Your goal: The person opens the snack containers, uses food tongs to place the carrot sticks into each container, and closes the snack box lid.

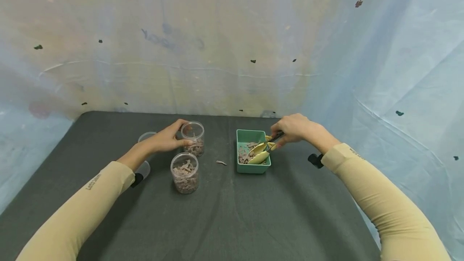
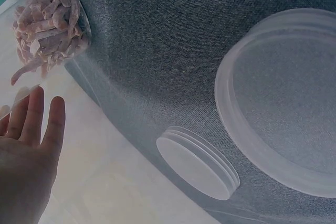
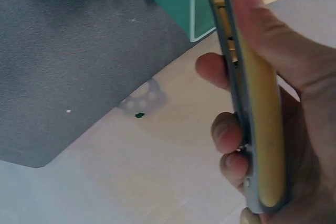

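Note:
My left hand (image 1: 166, 137) grips the farther of two clear plastic jars (image 1: 193, 133), thumb and fingers on opposite sides. Pale brownish strips (image 2: 50, 24) fill the lower part of this upright jar. Nearer me stands the second clear jar (image 1: 186, 184), also holding strips. In my right hand (image 1: 294, 127) is a pair of yellow-and-grey tongs (image 3: 265, 129), gripped along the handles. Their broad yellow ends reach down into a green rectangular box (image 1: 253, 169), among more strips (image 1: 244, 156) on its floor. Whether the tongs pinch any strip, I cannot tell.
One loose strip (image 1: 221, 163) lies on the dark table between the jars and the box. Two clear round lids, a larger one (image 2: 224, 103) and a smaller-looking one (image 2: 197, 166), are on the table by my left forearm. A plastic sheet (image 1: 217, 51) hangs behind the table.

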The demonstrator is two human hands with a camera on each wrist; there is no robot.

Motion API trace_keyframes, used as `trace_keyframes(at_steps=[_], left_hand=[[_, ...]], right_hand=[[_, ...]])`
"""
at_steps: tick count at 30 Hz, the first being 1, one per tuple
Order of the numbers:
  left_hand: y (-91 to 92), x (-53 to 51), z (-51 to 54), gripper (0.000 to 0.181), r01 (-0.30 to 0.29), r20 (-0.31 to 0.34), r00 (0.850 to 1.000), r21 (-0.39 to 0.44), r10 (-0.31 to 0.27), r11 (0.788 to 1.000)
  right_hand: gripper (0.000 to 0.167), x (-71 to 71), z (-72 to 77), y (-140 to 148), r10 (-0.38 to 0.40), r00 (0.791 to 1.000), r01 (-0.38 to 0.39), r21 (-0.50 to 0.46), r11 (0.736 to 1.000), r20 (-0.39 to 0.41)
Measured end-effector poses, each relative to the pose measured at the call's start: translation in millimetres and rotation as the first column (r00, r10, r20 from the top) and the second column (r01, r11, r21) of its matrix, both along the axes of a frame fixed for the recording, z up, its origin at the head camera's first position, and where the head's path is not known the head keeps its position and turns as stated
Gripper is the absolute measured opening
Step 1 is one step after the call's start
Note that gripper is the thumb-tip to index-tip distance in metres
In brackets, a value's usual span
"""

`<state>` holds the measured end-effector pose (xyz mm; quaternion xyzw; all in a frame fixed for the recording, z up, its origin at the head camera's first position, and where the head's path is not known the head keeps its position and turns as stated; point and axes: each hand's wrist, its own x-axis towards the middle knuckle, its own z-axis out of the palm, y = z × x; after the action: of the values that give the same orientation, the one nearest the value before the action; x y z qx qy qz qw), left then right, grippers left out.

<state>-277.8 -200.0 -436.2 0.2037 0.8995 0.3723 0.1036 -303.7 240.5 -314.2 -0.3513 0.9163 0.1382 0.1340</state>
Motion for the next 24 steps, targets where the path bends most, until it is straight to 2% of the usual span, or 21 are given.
trace_keyframes(at_steps=[7, 18, 24], left_hand=[[0.9, -1.5, -0.4, 0.081, 0.006, -0.021, 1.0, 0.0, -0.006, 1.0], [1.9, -2.1, -1.9, 0.082, 0.012, -0.013, 1.0, 0.004, -0.012, 1.0], [0.1, -2.5, -1.3, 0.082, -0.002, -0.007, 1.0, -0.001, 0.002, 1.0]], right_hand=[[0.032, 0.6, -6.5, 14, 0.018, 1.0, -0.017, -0.102, 0.995, 0.005], [0.031, 8.2, -15.5, 32, -0.013, 1.0, 0.011, -0.191, 0.982, -0.007], [0.031, 11.7, -16.6, 39, -0.047, 0.999, 0.049, -0.267, 0.963, 0.016]])
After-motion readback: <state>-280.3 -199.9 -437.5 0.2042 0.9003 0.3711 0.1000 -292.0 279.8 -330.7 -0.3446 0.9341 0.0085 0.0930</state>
